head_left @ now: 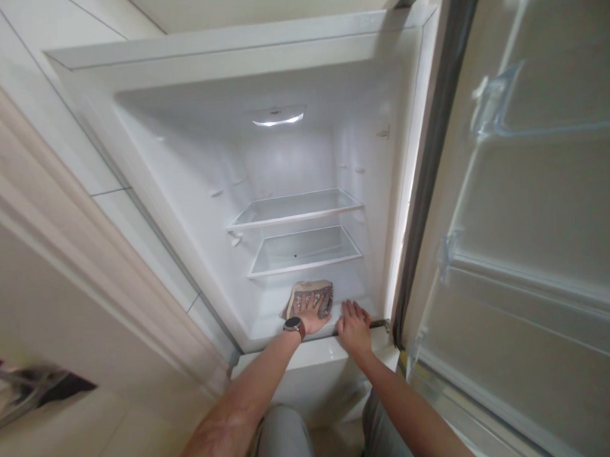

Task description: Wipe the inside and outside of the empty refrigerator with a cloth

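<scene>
My left hand [312,313] lies flat with its fingers spread on a folded patterned cloth [307,290]. The cloth is beige with a dark brown pattern and rests on the white floor of the fridge compartment [273,316]. A dark round watch is on my left wrist. To the right, my right hand [354,325] rests on the front edge of the fridge floor, apart from the cloth. Its fingers are stretched forward and lie close together, with nothing visible under them.
Two glass shelves [306,260] with white rims sit above the cloth. A lit lamp [279,117] is at the top of the compartment. The opened fridge door [529,201] with clear bins stands on the right. A tiled wall [134,221] runs along the left.
</scene>
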`<state>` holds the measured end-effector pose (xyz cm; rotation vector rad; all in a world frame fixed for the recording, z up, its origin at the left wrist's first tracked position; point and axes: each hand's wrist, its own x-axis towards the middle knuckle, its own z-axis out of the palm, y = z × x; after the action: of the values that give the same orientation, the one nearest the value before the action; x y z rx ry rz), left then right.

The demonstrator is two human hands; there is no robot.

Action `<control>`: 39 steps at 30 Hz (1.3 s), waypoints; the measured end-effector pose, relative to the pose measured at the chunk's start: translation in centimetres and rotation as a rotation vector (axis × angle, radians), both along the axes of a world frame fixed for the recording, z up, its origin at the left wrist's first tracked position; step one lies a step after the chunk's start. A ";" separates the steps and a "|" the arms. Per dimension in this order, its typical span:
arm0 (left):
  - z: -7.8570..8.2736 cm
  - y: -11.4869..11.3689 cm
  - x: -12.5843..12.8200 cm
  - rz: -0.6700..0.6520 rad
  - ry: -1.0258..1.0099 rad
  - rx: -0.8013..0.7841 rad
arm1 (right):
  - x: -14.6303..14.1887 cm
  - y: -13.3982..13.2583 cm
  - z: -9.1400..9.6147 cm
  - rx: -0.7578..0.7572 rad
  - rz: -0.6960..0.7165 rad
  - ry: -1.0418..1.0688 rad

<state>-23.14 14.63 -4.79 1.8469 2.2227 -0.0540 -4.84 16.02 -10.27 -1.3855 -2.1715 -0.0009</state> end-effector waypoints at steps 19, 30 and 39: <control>0.1 -1.1 0.6 0.020 -0.007 -0.030 | 0.0 0.2 -0.6 0.029 0.006 -0.011; -0.1 -1.3 0.7 0.023 -0.016 -0.012 | 0.0 0.2 -0.4 0.006 0.003 -0.038; 0.5 -1.5 0.8 0.015 -0.012 -0.033 | 0.1 0.0 -0.1 0.016 0.005 -0.034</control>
<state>-22.35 13.17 -4.26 1.8079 2.2141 -0.0763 -4.74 16.00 -10.37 -1.3803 -2.1983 -0.0408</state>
